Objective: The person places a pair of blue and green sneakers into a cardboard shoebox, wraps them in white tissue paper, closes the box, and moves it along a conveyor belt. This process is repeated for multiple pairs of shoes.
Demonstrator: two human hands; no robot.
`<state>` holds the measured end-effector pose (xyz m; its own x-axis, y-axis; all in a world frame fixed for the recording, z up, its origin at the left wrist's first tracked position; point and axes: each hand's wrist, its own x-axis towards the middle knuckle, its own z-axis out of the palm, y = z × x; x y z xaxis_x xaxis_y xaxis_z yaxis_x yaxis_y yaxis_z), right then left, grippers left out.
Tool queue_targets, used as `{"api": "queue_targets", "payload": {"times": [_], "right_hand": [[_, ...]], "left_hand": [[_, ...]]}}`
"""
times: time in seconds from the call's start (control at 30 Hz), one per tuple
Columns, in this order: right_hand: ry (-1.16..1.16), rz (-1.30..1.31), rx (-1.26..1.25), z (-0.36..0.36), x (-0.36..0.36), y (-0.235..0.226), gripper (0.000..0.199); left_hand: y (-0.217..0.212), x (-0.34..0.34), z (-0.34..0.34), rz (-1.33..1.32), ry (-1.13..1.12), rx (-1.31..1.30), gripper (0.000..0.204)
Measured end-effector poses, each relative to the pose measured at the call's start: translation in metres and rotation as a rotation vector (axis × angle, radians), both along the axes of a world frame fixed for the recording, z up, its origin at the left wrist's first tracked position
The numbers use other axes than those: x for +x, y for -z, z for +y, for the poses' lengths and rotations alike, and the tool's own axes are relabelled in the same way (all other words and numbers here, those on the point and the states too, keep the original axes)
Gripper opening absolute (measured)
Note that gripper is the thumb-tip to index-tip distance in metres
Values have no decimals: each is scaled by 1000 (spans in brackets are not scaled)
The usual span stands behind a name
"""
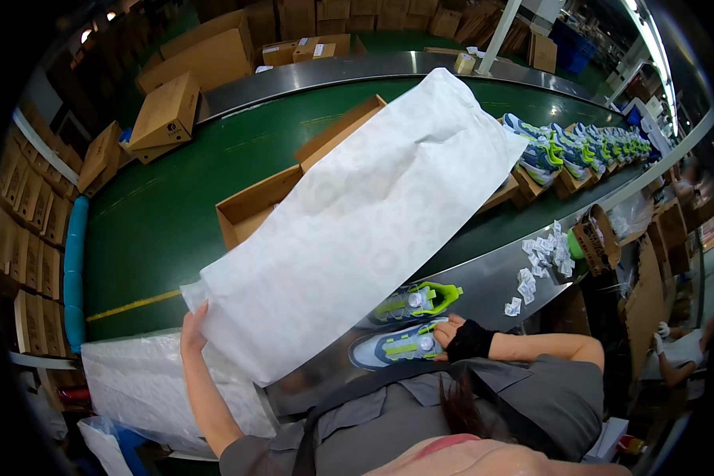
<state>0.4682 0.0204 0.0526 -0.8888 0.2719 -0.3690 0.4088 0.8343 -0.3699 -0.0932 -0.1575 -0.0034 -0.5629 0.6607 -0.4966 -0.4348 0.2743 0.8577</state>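
Note:
A large white sheet of tissue paper (365, 206) stretches slantwise across the middle, over an open cardboard shoebox (250, 208) on the green conveyor belt. Its lower left corner is pinched in my left hand (193, 327). My right hand (454, 335), in a black fingerless glove, has its fingers curled over the heel of a light blue and grey sneaker (389, 347) with lime trim. Just beyond lies a matching sneaker (408, 304), partly covered by the paper. Both shoes rest on the metal ledge (484, 278) in front of me.
More white sheets (163, 381) lie at my left. Small white packets (547, 254) are scattered on the ledge at right. Several boxes topped with sneakers (567, 151) line the green belt (151, 238). Closed cartons (165, 115) stand on the far left edge.

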Motion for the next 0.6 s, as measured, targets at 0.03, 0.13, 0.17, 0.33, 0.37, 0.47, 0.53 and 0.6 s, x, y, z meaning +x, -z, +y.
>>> {"api": "queue_targets", "payload": {"times": [0.03,0.13,0.17,0.33,0.37,0.47,0.53,0.6], "right_hand": [[32,6,56,-6,-11,-13,67],[156,-73,33,-30,-11,9,83],[148,51,3,-25,-5,22,80],[148,265,-101,-9,-61,-34,63],[130,294,-134,-2,-79,-58,60],[280,683,-455,20,-133,-118,64],[511,793,-892,28,-175,-147,70],[630,869,-879,40,-219,-165,68]], "left_hand": [[6,0,1,67,11,-13,42],[12,-12,7,170,-82,22,37],[11,-18,9,185,-145,46,36],[-1,-44,22,350,-131,40,40],[-3,-49,21,354,-161,38,41],[-10,-67,22,450,-132,23,40],[-23,-69,18,455,-153,-19,40],[-33,-71,26,468,-157,-22,40]]}}
